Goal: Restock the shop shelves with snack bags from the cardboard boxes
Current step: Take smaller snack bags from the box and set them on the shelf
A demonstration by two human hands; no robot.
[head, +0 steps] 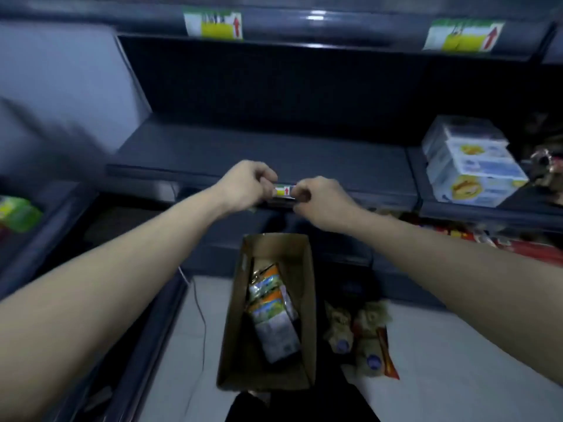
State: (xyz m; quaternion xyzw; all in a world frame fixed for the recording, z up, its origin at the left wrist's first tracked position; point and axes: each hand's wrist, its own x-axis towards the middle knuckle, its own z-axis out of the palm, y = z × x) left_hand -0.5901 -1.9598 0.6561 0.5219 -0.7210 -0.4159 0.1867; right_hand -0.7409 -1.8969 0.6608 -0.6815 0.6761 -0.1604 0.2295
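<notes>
Both hands meet at the front rail of the dark grey middle shelf [213, 153]. My left hand [246, 184] and my right hand [320, 199] each pinch an end of a small price label [285, 190], yellow and white with a red arrow, on that rail. Below on the floor stands an open cardboard box [243, 315] holding a few snack bags [272, 312] with orange and green print. The shelf surface behind my hands is bare.
Two beige snack bags [365, 339] lie on the white floor right of the box. Stacked white cartons [472, 166] fill the right shelf bay. Red packs [524, 242] sit beneath them. Green bags [16, 213] are at far left. A thin cable [201, 315] trails left of the box.
</notes>
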